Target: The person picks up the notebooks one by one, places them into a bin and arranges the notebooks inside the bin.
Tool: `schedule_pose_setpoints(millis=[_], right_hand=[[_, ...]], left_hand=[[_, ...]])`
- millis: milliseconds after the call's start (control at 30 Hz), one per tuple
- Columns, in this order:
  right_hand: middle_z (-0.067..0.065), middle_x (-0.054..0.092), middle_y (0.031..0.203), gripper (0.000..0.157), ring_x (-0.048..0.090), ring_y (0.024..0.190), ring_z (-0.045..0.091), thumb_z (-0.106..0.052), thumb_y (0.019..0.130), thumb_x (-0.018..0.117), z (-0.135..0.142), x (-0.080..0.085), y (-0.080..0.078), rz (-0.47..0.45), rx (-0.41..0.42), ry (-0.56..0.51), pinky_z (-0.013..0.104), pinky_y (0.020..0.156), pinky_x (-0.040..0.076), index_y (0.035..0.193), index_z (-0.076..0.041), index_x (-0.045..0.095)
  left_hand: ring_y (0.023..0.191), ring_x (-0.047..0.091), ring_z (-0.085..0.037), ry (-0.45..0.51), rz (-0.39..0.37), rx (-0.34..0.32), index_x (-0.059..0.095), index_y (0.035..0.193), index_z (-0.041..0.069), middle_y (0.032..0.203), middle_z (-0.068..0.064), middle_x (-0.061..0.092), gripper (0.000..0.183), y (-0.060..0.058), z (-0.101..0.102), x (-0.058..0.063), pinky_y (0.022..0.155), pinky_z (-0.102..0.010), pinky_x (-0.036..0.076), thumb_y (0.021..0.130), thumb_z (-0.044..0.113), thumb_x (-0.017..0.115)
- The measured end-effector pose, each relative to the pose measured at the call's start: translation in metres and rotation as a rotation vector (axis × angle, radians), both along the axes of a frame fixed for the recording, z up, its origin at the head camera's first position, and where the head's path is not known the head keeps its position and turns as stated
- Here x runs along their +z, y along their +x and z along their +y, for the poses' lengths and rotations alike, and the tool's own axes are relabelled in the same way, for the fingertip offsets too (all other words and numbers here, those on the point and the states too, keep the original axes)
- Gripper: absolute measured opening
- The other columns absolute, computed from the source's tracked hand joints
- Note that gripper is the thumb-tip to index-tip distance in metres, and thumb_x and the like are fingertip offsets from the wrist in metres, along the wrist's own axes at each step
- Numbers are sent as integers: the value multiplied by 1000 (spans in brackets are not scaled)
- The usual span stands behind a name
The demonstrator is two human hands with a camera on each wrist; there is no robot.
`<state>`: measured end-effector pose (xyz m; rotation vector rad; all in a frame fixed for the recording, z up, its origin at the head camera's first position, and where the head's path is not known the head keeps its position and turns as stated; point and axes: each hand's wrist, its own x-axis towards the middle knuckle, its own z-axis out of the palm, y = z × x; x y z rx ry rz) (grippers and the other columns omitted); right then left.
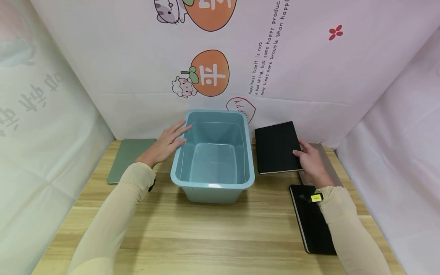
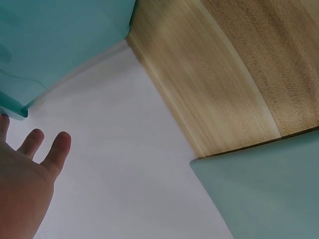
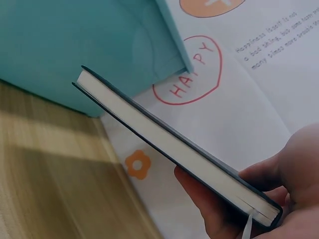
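A light blue plastic bin (image 1: pixel 213 186) stands in the middle of the table with its inside bare. My left hand (image 1: pixel 165 145) rests on the bin's left rim, fingers spread and fairly straight. On the other side, my right hand (image 1: pixel 311 160) pinches a black notebook (image 1: pixel 277 149) by its right edge, thumb on top and fingers beneath. In the right wrist view this notebook (image 3: pixel 169 144) is raised above the table, its white page edges facing the camera. A second black notebook (image 1: pixel 314 225) lies under the right forearm, partly hidden by the sleeve.
A green notebook (image 1: pixel 128 154) lies at the table's back left, partly behind the left arm. At the right, a grey-brown notebook (image 1: pixel 326 162) lies under the right hand. White printed cloth (image 1: pixel 137 68) rises behind the wooden table (image 1: pixel 213 236) and along both sides.
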<state>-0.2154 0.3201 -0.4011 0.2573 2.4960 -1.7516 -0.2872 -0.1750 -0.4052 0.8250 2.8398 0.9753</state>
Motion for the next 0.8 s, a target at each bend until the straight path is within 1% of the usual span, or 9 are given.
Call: schedule_pose_setpoints(millis=[100, 167, 200, 300, 367, 467, 667, 733, 800], right_hand=[[18, 17, 171, 64, 38, 149, 41, -25, 111, 34, 0, 8, 1, -8, -1, -16, 50, 120, 39, 166, -22, 1], [17, 17, 171, 64, 39, 149, 39, -26, 111, 35, 1, 12, 2, -6, -6, -6, 40, 116, 45, 166, -22, 2], [18, 19, 170, 64, 43, 146, 37, -26, 111, 36, 1, 14, 2, -1, -9, -6, 34, 112, 48, 166, -22, 3], [19, 30, 165, 64, 63, 124, 20, -26, 111, 38, 3, 19, 3, 22, -15, -4, 17, 93, 54, 166, -21, 7], [17, 39, 155, 64, 65, 106, 4, -24, 110, 40, 4, 23, 2, 44, -15, -14, 12, 82, 54, 166, -20, 10], [12, 44, 145, 65, 62, 92, -8, -22, 109, 43, 5, 27, 2, 65, -16, -48, 11, 79, 55, 166, -19, 12], [17, 37, 154, 64, 62, 92, -9, -24, 109, 43, 5, 38, 4, 66, -18, -79, 12, 77, 55, 166, -22, 13], [11, 40, 150, 64, 62, 92, -9, -25, 109, 44, 6, 41, 5, 60, -23, -88, 12, 77, 55, 166, -24, 14], [1, 46, 139, 64, 63, 92, -8, -25, 109, 46, 6, 44, 6, 59, -28, -96, 13, 77, 55, 166, -25, 16]], left_hand=[[161, 4, -32, -5, -6, 4, 23, 161, 44, 173, 13, 4, 53, 1, 0, 1, 123, -70, 10, 109, 48, 35], [161, 4, -33, -7, -6, 5, 22, 160, 45, 173, 14, 4, 53, 1, 0, 2, 124, -69, 9, 109, 48, 35], [161, 4, -33, -10, -4, 6, 22, 160, 46, 173, 14, 4, 53, 0, 0, 1, 124, -69, 8, 109, 48, 35], [161, 4, -34, -13, -5, 7, 22, 160, 47, 173, 14, 4, 53, 1, 0, 2, 124, -69, 7, 109, 50, 34], [161, 4, -33, -13, -7, 7, 22, 160, 48, 173, 15, 3, 53, 0, 0, 1, 124, -68, 8, 109, 51, 34], [161, 3, -33, -12, -12, 7, 21, 159, 49, 173, 16, 3, 53, 1, 0, 1, 124, -70, 9, 108, 53, 33], [161, 4, -34, -12, -8, 10, 21, 159, 49, 173, 14, 3, 52, 0, 0, 1, 123, -71, 10, 108, 52, 33], [161, 4, -33, -13, -9, 10, 21, 160, 48, 173, 14, 3, 53, 0, 0, 1, 122, -72, 10, 109, 51, 34], [161, 4, -33, -10, -10, 8, 21, 160, 46, 173, 13, 3, 53, 0, 0, 1, 122, -72, 10, 109, 50, 34]])
